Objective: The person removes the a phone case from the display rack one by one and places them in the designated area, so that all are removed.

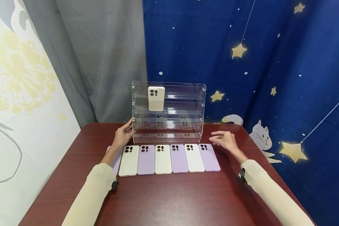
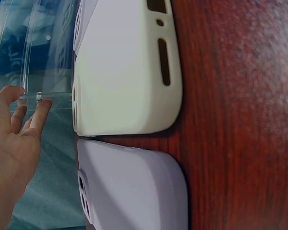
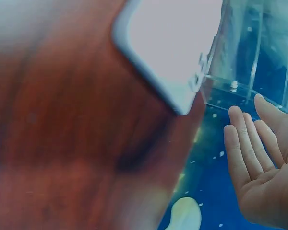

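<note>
A clear acrylic display rack with several tiers stands at the back of the table. One cream phone case leans upright in its upper part, left of centre. My left hand touches the rack's lower left side edge; its thumb and extended fingertips meet the edge in the left wrist view. Off the rack's right side, my right hand hovers with relaxed fingers, holding nothing. A row of phone cases lies before the rack, including a cream case and a lilac case. My left forearm partly hides the leftmost lilac case.
The cases lie on a dark red wooden table. Behind it hang a grey curtain and a blue curtain with stars. A pale patterned wall borders the left side.
</note>
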A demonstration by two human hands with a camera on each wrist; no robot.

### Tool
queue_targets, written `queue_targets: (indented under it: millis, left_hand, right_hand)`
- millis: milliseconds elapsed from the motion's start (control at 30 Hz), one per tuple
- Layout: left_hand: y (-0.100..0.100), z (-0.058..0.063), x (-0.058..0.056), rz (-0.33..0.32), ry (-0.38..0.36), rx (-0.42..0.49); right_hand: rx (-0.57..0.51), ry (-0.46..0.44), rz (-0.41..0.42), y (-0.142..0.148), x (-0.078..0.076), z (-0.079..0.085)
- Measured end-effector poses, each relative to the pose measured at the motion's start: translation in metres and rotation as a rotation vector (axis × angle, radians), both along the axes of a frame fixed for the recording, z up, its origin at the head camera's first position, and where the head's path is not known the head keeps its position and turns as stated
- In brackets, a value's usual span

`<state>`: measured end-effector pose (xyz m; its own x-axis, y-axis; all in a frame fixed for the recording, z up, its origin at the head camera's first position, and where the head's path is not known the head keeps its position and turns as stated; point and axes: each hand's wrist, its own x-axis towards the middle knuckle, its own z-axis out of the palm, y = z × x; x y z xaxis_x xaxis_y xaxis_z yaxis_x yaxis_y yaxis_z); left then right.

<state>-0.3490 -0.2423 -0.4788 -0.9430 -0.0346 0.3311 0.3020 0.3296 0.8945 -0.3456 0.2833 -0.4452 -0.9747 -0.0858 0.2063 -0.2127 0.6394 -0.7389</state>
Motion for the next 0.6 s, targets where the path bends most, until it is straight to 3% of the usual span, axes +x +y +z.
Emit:
queue_targets:
  millis: [367, 600]
  left_hand:
    - [-0.001, -0.001, 0.000, 0.005, 0.016, -0.012]
    - [0.000, -0.001, 0.002, 0.012, 0.027, -0.004]
  right_hand:
    - [0.021, 0.059, 0.020, -0.027, -0.018, 0.035]
    - [-0.034, 0.069, 0.084, -0.045, -0.028, 0.053]
